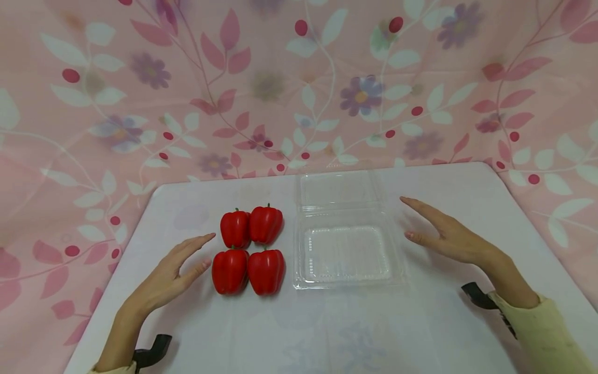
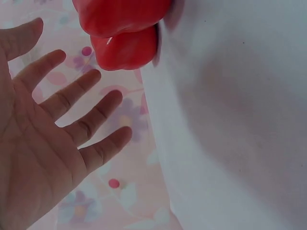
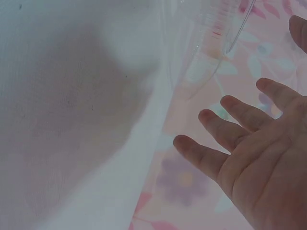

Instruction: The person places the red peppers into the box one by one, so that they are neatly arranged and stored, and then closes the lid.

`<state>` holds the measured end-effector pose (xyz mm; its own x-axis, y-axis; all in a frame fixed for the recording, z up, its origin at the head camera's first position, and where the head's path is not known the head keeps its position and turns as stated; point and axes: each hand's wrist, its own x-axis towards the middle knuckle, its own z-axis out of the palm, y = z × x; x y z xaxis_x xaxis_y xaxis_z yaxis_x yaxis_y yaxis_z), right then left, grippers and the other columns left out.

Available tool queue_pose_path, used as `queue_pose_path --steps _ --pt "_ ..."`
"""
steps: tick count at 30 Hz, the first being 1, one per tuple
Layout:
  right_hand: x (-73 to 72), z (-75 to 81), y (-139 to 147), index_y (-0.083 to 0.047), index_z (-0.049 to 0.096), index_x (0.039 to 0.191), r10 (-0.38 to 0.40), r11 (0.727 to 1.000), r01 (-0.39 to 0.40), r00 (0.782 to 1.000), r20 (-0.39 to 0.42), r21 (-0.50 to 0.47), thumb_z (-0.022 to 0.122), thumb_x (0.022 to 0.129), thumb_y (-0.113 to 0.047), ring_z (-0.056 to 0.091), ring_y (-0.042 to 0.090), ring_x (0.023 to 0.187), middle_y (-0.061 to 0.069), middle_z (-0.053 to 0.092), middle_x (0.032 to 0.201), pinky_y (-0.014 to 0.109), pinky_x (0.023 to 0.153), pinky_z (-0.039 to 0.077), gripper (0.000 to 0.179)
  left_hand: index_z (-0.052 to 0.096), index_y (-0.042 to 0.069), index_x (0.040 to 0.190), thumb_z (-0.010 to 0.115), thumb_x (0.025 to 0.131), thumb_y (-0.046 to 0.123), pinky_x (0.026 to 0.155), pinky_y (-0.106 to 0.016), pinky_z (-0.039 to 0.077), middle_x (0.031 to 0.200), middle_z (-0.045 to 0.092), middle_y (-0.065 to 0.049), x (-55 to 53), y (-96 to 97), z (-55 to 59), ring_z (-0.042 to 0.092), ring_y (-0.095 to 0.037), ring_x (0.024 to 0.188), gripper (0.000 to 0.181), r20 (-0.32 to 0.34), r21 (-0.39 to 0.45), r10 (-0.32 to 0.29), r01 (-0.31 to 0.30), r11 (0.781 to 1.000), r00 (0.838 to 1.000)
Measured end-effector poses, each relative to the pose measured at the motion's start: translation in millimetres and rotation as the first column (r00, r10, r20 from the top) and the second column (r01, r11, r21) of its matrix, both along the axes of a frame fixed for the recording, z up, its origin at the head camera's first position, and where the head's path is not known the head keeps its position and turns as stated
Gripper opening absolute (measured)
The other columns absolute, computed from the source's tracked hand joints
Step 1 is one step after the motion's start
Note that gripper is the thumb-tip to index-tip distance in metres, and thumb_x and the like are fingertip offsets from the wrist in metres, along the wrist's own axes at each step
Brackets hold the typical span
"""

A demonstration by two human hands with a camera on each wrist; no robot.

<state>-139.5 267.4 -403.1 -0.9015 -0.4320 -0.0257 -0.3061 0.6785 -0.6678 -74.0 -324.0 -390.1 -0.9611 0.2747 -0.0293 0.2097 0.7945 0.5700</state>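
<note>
Several red bell peppers (image 1: pixel 266 272) stand in a tight two-by-two cluster left of the table's middle. Just left of them, my left hand (image 1: pixel 163 278) hovers over the table with fingers spread and holds nothing. In the left wrist view, its palm (image 2: pixel 38 139) faces the camera below two red peppers (image 2: pixel 125 50). A clear plastic clamshell box (image 1: pixel 347 254) lies with its lid (image 1: pixel 338 189) folded back, right of the peppers. My right hand (image 1: pixel 450 239) is to the right of that box, fingers extended, gripping nothing. Part of the clear box (image 3: pixel 199 57) shows beyond its fingertips in the right wrist view.
A white-covered table (image 1: pixel 261 332) with rounded back corners carries everything. Behind it and along both sides hangs a pink floral cloth (image 1: pixel 280 78). Black curved wrist mounts (image 1: pixel 154 350) sit under both forearms.
</note>
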Motion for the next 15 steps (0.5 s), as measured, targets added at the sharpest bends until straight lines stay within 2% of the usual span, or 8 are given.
queue_pose_path --steps 5,8,12,15 --pt "1.8 -1.5 -3.7 -0.041 0.023 0.155 0.014 1.000 -0.014 1.000 -0.006 -0.004 0.067 0.093 -0.039 0.023 0.035 0.145 0.001 0.025 0.160 0.073 0.103 0.023 0.076 0.044 0.038 0.146 0.069 0.092 0.035 0.093 -0.071 0.040 0.146 0.046 0.001 -2.2 1.6 0.4 0.042 -0.028 0.132 0.060 -0.006 0.054 -0.038 0.038 0.998 0.999" --pt "2.8 -2.6 -4.7 -0.041 0.024 0.155 0.027 1.000 -0.027 1.000 0.000 -0.015 0.068 0.092 -0.038 0.030 0.036 0.141 0.001 0.026 0.159 0.072 0.101 0.029 0.077 0.047 0.036 0.144 0.071 0.091 0.033 0.093 -0.069 0.042 0.143 0.049 0.004 -3.1 2.4 0.3 0.045 -0.025 0.130 0.059 -0.008 0.076 -0.050 0.050 0.996 0.999" --pt "3.0 -5.0 -5.0 -0.041 0.024 0.154 0.060 0.998 -0.060 0.998 0.014 -0.024 0.069 0.092 -0.038 0.041 0.037 0.135 0.003 0.030 0.158 0.071 0.096 0.037 0.077 0.049 0.032 0.144 0.072 0.091 0.031 0.093 -0.068 0.042 0.141 0.052 0.003 -4.0 3.3 0.2 0.046 -0.026 0.130 0.058 0.005 0.102 -0.078 0.077 0.992 0.997" --pt "2.7 -7.0 -5.5 -0.039 0.024 0.155 0.084 0.996 -0.083 0.996 0.019 -0.025 0.069 0.092 -0.039 0.043 0.035 0.133 0.004 0.032 0.157 0.070 0.096 0.038 0.077 0.050 0.027 0.144 0.072 0.091 0.030 0.093 -0.068 0.042 0.141 0.053 0.003 -4.3 4.0 0.0 0.048 -0.027 0.128 0.058 0.022 0.118 -0.103 0.100 0.988 0.994"
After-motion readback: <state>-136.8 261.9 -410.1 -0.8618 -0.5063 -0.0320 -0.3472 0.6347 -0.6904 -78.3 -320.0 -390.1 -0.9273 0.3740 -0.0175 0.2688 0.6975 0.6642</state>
